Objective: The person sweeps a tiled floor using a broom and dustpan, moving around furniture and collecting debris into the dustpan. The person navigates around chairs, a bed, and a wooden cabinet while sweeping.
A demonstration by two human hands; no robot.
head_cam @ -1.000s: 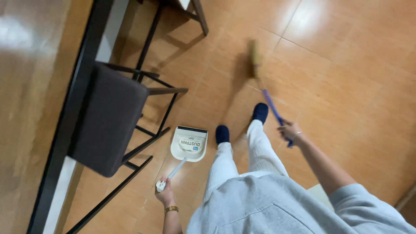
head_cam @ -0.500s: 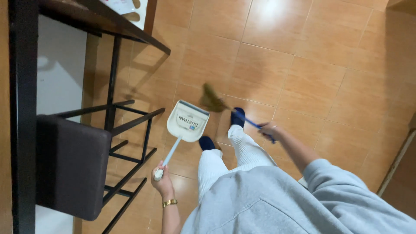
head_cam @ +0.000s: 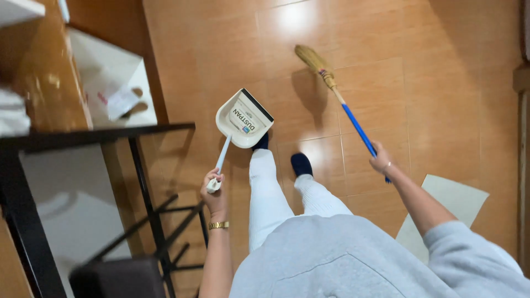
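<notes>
Over open tile floor (head_cam: 441, 83), L hand (head_cam: 214, 190) w/ dustpan (head_cam: 243, 118), R hand (head_cam: 382, 161) w/ broom (head_cam: 337, 94).

Black-framed table (head_cam: 160, 128), dark chair (head_cam: 118, 278) (partly cut off) — tiled floor (head_cam: 441, 66)

**Colours on the tiled floor**

The dustpan (head_cam: 243, 118) is cream white with a black lip, its handle white. The broom (head_cam: 337, 99) has straw-yellow bristles and a blue stick. Floor tiles (head_cam: 430, 72) glossy orange-brown; trousers (head_cam: 265, 193) white, socks (head_cam: 301, 164) dark navy, sweatshirt (head_cam: 342, 259) pale grey
</notes>
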